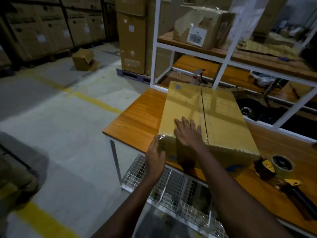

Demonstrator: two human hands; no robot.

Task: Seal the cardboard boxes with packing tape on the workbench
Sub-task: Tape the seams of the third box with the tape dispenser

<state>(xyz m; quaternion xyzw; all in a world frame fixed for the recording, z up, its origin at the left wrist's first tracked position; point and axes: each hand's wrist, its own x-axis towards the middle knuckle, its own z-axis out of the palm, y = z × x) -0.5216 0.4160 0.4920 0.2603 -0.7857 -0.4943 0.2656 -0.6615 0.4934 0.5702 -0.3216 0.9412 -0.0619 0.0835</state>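
Observation:
A closed cardboard box (221, 115) lies on the wooden workbench (137, 115), its top seam covered by clear tape running front to back. My right hand (187, 133) lies flat with straight fingers on the box top near the front left corner. My left hand (155, 158) presses with straight fingers against the box's left front corner, where shiny tape wraps the edge. A tape dispenser (281, 166) with a roll of tape rests on the bench to the right of the box, with no hand on it.
A white metal shelf frame (228, 47) stands behind the box, holding another taped box (202, 26). A spray bottle (197, 76) sits behind the box. A wire basket (171, 186) hangs under the bench. Stacked cartons and a loose box (84, 60) stand on the floor to the left.

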